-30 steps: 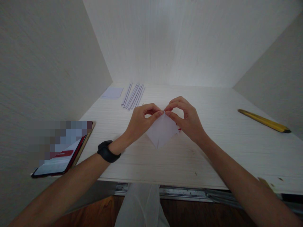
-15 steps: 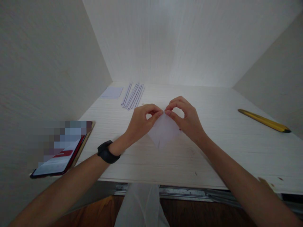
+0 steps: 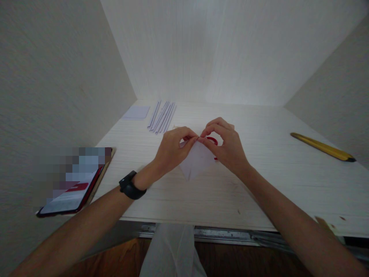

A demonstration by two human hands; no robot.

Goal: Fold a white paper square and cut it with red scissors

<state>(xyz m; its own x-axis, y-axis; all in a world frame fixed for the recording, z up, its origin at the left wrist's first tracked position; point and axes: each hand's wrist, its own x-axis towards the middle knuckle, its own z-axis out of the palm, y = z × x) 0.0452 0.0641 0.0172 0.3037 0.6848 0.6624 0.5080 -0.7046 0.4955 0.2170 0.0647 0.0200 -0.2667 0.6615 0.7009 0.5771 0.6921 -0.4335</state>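
Note:
A small folded sheet of white paper hangs point-down just above the pale wooden table. My left hand pinches its top corner from the left, and my right hand pinches the same corner from the right, the fingertips of both meeting. A thin red curved thing shows between my right fingers; I cannot tell what it is. A black watch is on my left wrist.
Several narrow paper strips and a small pale paper square lie at the back left. A phone leans against the left wall. A yellow ruler lies at the right. Walls close the table on three sides.
The paper has shifted slightly and a red curved thing now shows by my right fingers. Both hands stay pinched at the paper's top corner.

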